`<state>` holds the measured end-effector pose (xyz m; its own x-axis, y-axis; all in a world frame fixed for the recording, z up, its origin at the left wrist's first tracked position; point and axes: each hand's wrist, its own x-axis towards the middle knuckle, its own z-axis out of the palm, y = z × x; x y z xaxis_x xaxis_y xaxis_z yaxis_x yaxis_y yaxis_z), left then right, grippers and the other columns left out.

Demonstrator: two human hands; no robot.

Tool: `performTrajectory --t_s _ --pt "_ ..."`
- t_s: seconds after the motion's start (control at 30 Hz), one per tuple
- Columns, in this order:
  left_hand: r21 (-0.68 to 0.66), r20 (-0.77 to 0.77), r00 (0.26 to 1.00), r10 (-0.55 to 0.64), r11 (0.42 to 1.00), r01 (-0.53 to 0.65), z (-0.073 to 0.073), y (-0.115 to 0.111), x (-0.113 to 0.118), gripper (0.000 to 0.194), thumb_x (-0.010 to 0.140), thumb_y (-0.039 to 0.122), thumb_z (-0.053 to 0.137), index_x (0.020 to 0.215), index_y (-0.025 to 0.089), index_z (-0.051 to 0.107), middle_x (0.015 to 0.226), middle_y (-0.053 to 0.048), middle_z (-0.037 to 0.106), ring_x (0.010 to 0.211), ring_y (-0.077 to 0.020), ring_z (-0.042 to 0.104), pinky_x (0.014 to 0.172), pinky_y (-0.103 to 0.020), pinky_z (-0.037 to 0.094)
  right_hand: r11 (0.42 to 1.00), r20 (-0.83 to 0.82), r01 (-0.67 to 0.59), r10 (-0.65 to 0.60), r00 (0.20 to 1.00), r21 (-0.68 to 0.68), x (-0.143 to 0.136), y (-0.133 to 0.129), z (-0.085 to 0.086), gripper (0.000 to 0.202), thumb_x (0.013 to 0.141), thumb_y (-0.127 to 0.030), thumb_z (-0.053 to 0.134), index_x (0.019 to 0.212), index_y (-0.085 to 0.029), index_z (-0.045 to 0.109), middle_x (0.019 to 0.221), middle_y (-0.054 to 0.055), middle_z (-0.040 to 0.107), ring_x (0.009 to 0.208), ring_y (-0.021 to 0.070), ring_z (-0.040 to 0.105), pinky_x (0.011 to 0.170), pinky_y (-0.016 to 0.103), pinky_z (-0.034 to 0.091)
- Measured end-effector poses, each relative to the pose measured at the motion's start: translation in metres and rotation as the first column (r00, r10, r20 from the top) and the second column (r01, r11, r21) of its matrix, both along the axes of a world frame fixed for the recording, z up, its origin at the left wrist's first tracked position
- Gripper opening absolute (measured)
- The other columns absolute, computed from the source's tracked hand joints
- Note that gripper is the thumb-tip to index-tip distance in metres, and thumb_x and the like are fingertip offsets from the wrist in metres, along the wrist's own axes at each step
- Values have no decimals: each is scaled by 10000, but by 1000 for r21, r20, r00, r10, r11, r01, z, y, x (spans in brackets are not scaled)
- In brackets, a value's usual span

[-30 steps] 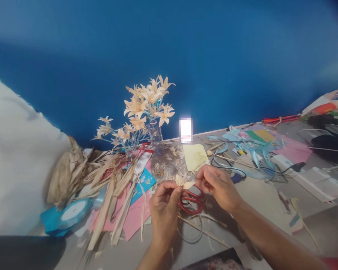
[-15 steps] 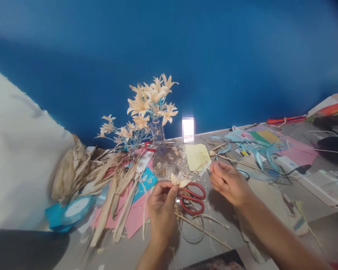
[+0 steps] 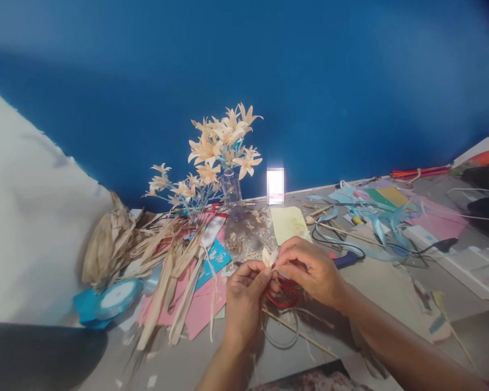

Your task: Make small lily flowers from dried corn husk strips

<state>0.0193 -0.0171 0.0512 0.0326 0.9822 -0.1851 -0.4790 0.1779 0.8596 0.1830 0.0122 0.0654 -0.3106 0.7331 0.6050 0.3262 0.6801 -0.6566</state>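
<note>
My left hand (image 3: 250,293) pinches a small cream flower (image 3: 269,257) made of dry husk between thumb and fingers, petals pointing up. At the flower's right side, my right hand (image 3: 312,271) is closed in a pinch, its fingertips meeting the petals. Red-handled scissors (image 3: 285,297) are below and between the hands, with their blades hidden. A loop of grey wire (image 3: 283,346) and thin sticks lie under the wrists. Just beyond the right hand is a blue-handled tool (image 3: 348,259), partly covered.
Finished cream flowers (image 3: 224,141) stand in a clear vase (image 3: 233,198) by the blue wall. Husk strips (image 3: 158,293), pink paper (image 3: 201,309) and a ribbon spool (image 3: 120,298) lie left. A yellow card (image 3: 289,224) is behind the hands; blue ribbons (image 3: 377,222) and a white power strip (image 3: 452,260) lie right.
My right hand has moved left from beside the yellow card to the flower in my left hand. The blue-handled tool has come into sight, and the scissors are now more covered.
</note>
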Motion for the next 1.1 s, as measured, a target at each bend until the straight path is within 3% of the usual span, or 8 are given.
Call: performTrajectory --t_s 0.23,0.7,0.87,1.1 --pt "-35 -84 996 26 999 -29 5 -2 1 226 708 294 799 780 138 652 585 -23 676 490 -115 584 510 -214 461 999 45 47 -47 998 -7 -2 -3 3 132 932 -181 582 844 -224 670 835 44 677 771 174 640 708 293 506" --pt "3 -97 994 -54 999 54 -11 -5 2 215 756 284 774 855 148 641 625 -22 696 507 -119 608 531 -228 491 1000 224 -5 10 974 -25 10 0 9 111 953 -192 577 868 -213 645 825 30 675 759 159 634 687 275 460" --pt "5 -50 997 -65 998 65 -12 -5 3 225 736 275 792 829 160 623 647 -13 692 514 -116 609 521 -225 496 1000 275 -9 13 961 -16 10 -1 11 105 954 -189 575 889 -214 653 842 38 684 775 168 639 694 279 458" --pt "38 -130 991 -41 998 46 -13 -4 4 206 773 298 761 788 159 609 584 4 656 504 -106 577 536 -214 475 999 279 -5 -6 960 39 10 -3 13 94 961 -201 576 933 -214 665 881 48 702 799 171 656 681 272 464"
